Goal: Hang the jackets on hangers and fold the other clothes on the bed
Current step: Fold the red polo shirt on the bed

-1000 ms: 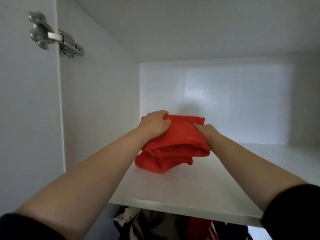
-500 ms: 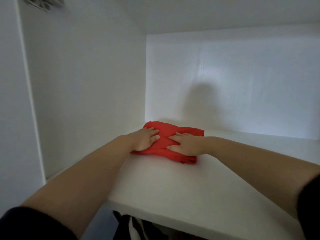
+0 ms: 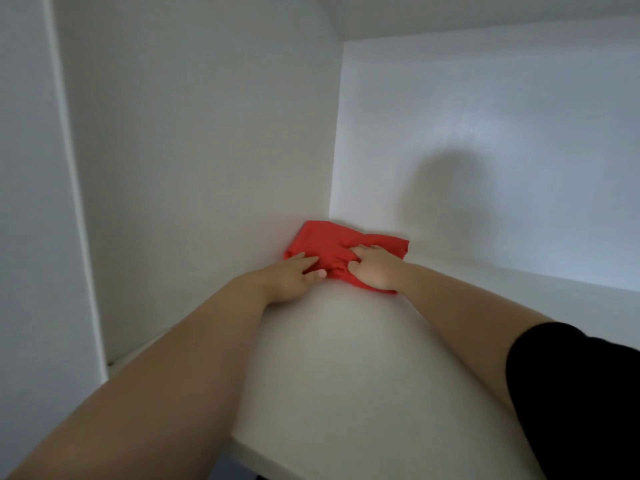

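Since half a second ago the folded red garment point(image 3: 329, 242) has slid deeper and now sits in the back-left corner of the shelf point(image 3: 346, 358), against the side wall point(image 3: 207, 168). Left hand point(image 3: 291, 275) is flat, fingers straight, touching its near edge. Right hand point(image 3: 375, 270) is spread on top, pressing. Best to push evenly with flat palms, so the folds don't bunch.

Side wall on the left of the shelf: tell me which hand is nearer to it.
Left. The left hand touches the near edge of the red cloth, close beside the side wall. The right hand presses on the cloth, farther from that wall.
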### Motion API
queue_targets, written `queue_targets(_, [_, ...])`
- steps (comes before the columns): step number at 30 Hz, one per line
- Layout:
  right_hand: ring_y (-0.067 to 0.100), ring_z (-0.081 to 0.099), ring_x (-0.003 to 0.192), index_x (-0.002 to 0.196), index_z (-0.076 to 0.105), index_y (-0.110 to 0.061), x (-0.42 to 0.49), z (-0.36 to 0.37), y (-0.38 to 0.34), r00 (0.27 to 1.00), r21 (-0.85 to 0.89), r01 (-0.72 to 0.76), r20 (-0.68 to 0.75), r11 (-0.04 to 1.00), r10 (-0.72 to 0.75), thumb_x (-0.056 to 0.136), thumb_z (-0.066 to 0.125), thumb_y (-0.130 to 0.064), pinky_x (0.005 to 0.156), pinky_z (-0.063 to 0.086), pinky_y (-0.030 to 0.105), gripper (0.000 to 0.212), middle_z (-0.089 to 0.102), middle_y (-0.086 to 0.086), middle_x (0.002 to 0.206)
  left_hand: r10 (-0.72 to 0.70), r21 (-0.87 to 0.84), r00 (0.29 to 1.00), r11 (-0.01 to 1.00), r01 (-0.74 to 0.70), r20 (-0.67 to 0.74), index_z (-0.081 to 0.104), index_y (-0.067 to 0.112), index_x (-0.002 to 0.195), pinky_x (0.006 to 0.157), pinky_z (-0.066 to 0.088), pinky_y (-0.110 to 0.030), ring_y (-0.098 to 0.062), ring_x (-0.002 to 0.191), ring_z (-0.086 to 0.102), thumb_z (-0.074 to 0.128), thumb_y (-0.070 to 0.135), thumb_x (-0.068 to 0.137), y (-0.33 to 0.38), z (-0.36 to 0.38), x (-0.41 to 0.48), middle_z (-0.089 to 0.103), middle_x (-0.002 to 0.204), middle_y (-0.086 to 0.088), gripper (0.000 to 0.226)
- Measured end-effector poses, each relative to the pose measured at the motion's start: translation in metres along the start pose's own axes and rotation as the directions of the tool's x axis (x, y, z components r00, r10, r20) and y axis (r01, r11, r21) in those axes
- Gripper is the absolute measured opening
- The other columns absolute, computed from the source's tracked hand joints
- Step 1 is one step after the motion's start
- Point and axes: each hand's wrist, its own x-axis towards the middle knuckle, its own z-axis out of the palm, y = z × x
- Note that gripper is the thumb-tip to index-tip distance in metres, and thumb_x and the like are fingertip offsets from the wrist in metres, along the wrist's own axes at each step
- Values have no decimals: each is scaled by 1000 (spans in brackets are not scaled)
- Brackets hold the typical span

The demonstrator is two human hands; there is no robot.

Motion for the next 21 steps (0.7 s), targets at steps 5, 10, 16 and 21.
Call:
queue_targets(5, [31, 27, 140, 149, 27, -15, 23, 5, 8, 997, -45, -61, -52, 997, 58, 96, 24, -41, 114, 22, 47, 59, 30, 10, 154, -3, 200, 999, 980, -6, 44, 17, 14, 152, 119, 8, -32, -20, 147, 9, 25, 44, 103, 1, 7, 3, 11, 160, -9, 58])
queue_targets(10, [35, 46, 123, 131, 47, -10, 27, 5, 15, 971, -179, -169, -201, 969, 132, 101, 21, -41, 100, 38, 48, 50, 50, 15, 135, -39, 255, 997, 967, 20, 69, 18, 19, 152, 119, 13, -39, -21, 147, 12, 22, 50, 101, 1, 9, 6, 13, 160, -9, 60])
queue_targets(16, [35, 51, 117, 127, 46, -6, 8, 5, 2, 961, -252, -136, -269, 958, 66, 102, 25, -35, 96, 40, 44, 44, 53, 17, 129, -45, 240, 998, 970, 34, 40, 24, 18, 151, 118, 17, -37, -23, 144, 21, 25, 47, 102, 7, 7, -1, 20, 158, -7, 57])
queue_targets(21, [34, 52, 115, 125, 47, -6, -44, 2, -9, 966, -286, -135, -251, 949, 62, 102, 28, -34, 92, 41, 42, 41, 54, 17, 126, -55, 254, 998, 966, 46, 27, 27, 16, 149, 116, 20, -37, -25, 143, 25, 25, 45, 102, 21, 8, -17, 23, 157, -9, 56])
